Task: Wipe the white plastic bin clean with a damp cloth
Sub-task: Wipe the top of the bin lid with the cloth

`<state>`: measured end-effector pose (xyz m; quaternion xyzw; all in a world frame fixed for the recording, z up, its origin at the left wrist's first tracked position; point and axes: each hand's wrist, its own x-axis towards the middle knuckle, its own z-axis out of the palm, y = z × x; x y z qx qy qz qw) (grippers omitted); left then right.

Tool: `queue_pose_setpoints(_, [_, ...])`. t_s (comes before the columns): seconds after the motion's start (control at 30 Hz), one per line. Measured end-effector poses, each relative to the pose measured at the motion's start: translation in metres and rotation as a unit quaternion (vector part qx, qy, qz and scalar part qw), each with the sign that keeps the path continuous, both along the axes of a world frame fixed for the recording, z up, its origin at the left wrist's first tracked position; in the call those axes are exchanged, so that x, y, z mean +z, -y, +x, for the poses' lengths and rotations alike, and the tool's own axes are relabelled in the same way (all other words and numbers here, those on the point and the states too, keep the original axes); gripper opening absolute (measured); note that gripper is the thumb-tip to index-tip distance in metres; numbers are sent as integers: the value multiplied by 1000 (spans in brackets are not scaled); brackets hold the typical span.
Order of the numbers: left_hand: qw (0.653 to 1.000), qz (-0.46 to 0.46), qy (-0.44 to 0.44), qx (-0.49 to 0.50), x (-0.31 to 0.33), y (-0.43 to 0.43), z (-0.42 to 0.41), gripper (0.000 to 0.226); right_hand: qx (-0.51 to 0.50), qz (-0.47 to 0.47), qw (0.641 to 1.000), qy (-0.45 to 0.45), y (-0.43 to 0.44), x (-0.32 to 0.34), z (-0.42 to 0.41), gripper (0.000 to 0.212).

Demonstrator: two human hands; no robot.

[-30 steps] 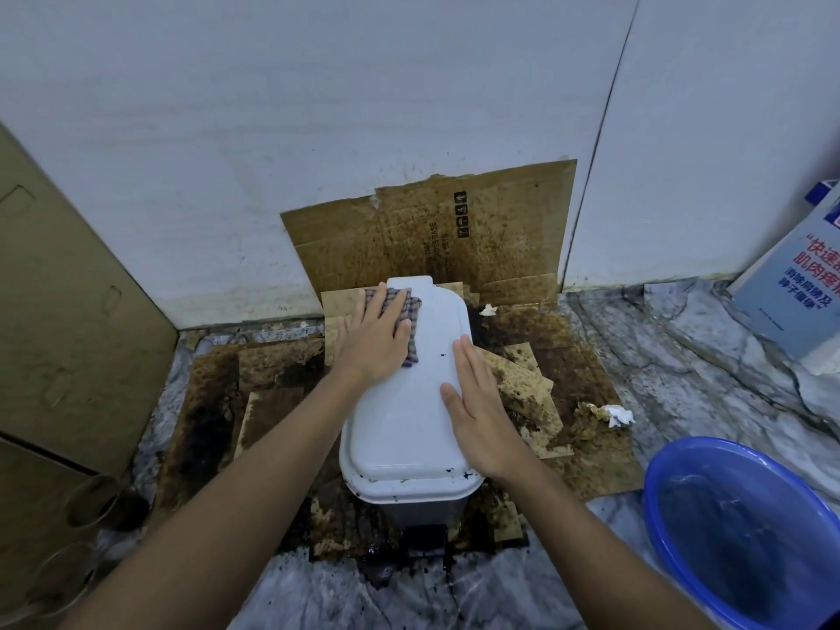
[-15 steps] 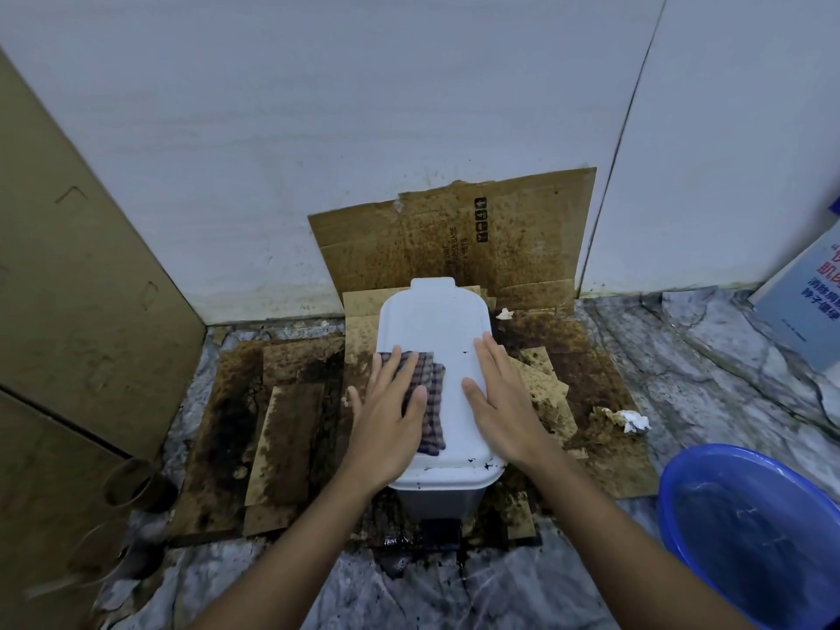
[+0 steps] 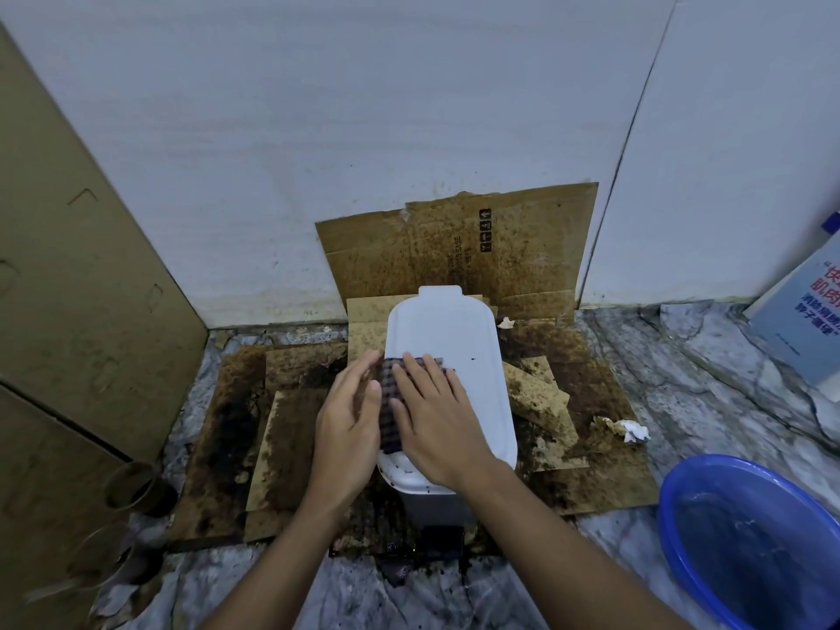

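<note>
The white plastic bin (image 3: 459, 347) stands on stained cardboard by the wall, lid closed, with dark specks near its front edge. A dark checked cloth (image 3: 389, 402) lies on the lid's near left part. My right hand (image 3: 438, 425) presses flat on the cloth with straight fingers and covers most of it. My left hand (image 3: 347, 429) lies beside it at the lid's left edge, fingers straight, its thumb at the cloth's edge. The bin's front wall is partly hidden behind my wrists.
Dirty brown cardboard (image 3: 459, 252) covers the floor and leans on the wall behind the bin. A blue basin (image 3: 682, 507) of water sits at the lower right. A crumpled tissue (image 3: 634, 431) lies right of the bin. Cardboard tubes (image 3: 132, 486) stand at the left.
The cloth slid from the lid's far end to its near left part under my left hand. Now my right hand lies on the cloth and my left hand sits at the lid's left edge.
</note>
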<state>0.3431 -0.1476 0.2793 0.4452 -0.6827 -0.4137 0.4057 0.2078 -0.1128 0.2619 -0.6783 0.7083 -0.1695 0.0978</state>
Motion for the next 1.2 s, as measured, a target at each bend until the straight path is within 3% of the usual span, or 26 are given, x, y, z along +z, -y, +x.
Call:
queue_pose_setpoints(0.3, [999, 14, 27, -22, -10, 2, -12, 41, -12, 32, 999, -31, -35, 0, -49, 56])
queue_pose_setpoints(0.6, [989, 39, 135, -51, -33, 10, -41, 57, -53, 50, 997, 17, -47, -2, -53, 59])
queue_pose_setpoints(0.9, [983, -1, 177, -52, -45, 6, -42, 54, -50, 61, 997, 13, 23, -5, -91, 66])
queue_pose_setpoints(1.2, [982, -5, 179, -58, -49, 12, -41, 55, -67, 94, 991, 68, 115, 7, -130, 64])
